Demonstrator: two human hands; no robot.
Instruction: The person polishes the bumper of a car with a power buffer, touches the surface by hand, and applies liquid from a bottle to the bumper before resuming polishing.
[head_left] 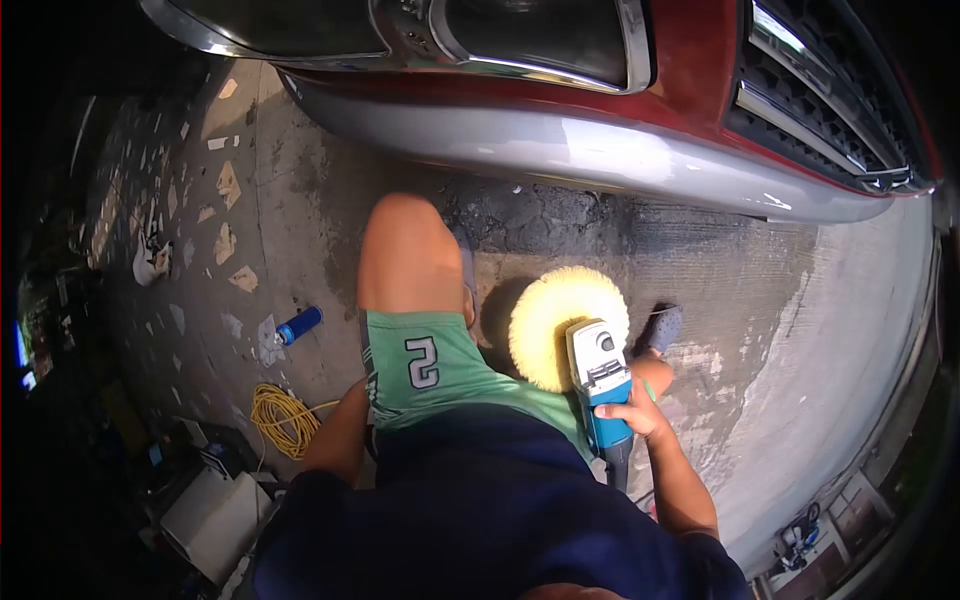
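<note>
My right hand (638, 410) is wrapped around the teal body of a power polisher (611, 412) beside my right thigh. The polisher has a pale grey head and a big round fluffy yellow polishing pad (550, 320), which faces the ground ahead of me and touches nothing I can make out. My left forearm hangs along my left thigh, and the left hand itself is hidden behind the green shorts. In front of me is the silver lower bumper (600, 150) of a red car, with headlights above it.
A blue can or bottle (299, 326) lies on the concrete to the left. Near it is a coiled yellow cord or hose (284, 420). A whitish box (215, 525) stands at the lower left. Pale flat scraps or patches mark the ground at left. The car's dark grille (830, 90) is at upper right.
</note>
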